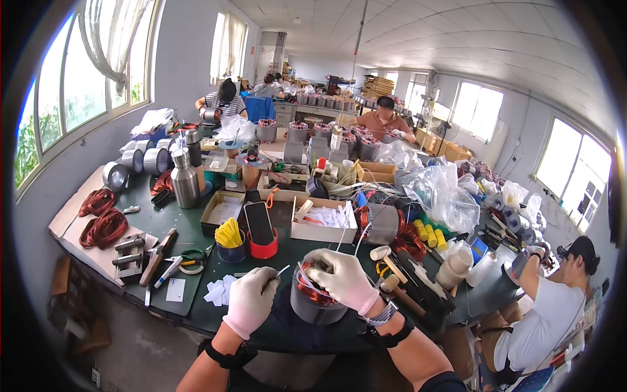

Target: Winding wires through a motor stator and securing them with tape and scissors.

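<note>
A motor stator (319, 310), a grey metal ring with red-brown copper windings (318, 295) inside, stands at the table's front edge. My left hand (251, 299), in a white glove, pinches a thin whitish piece of sleeving (283, 269) just left of the stator. My right hand (345, 279), also gloved, is over the stator's top with its fingers bent down at the windings; whatever the fingertips hold is hidden. Thin white sleeves (361, 239) stick up beside that hand. White paper slips (221, 291) lie left of my left hand.
A phone (259, 223) leans in a red bowl (262, 247) beside a cup of yellow strips (228, 233). A box of white slips (324, 221), a steel bottle (185, 180), mallets (388, 262) and copper coils (106, 228) surround the work. A co-worker (545, 307) sits at right.
</note>
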`<state>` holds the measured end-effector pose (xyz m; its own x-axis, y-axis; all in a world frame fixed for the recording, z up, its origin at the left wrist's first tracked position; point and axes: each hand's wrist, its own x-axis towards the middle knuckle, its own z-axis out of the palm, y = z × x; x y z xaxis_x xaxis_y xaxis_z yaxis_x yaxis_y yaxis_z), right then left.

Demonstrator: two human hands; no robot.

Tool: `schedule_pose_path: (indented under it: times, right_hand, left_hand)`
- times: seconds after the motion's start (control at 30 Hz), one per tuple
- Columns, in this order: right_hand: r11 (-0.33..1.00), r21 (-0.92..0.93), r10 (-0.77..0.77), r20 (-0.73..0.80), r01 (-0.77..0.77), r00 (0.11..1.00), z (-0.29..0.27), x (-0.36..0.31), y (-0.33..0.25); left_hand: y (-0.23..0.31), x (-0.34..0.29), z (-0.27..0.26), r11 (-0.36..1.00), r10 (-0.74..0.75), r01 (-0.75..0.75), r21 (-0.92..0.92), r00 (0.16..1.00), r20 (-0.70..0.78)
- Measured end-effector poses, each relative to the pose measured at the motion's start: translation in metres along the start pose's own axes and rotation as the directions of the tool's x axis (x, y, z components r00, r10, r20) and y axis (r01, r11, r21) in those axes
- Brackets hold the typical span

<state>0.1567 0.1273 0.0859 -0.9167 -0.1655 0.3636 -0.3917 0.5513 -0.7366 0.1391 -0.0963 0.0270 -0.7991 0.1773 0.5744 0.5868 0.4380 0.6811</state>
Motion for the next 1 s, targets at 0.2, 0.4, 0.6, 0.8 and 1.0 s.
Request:
schedule_pose_path:
  times: [0.2,0.4,0.6,0.8,1.0]
  right_hand:
    - [0.996,0.029,-0.091,0.076,0.089,0.993,-0.002,0.000,-0.006]
    - [0.998,-0.030,0.058,-0.097,-0.061,0.994,0.000,-0.002,0.016]
    - [0.963,0.090,0.248,0.081,-0.255,0.965,0.003,0.003,0.030]
    - [0.888,0.270,0.329,0.196,-0.373,0.924,-0.007,0.007,0.036]
    - [0.976,-0.178,0.176,0.305,-0.125,0.936,0.000,0.013,0.045]
  left_hand:
    - [-0.019,-0.001,0.006,0.926,-0.238,0.264,-0.270,0.963,0.126]
    - [-0.014,0.005,0.027,0.753,-0.213,0.310,-0.581,0.950,0.230]
    - [-0.029,0.010,0.030,0.875,-0.129,0.202,-0.440,0.973,0.191]
    - [-0.016,0.018,0.014,0.888,-0.138,0.235,-0.395,0.956,0.259]
    - [-0.017,0.015,0.013,0.896,-0.141,0.224,-0.383,0.962,0.234]
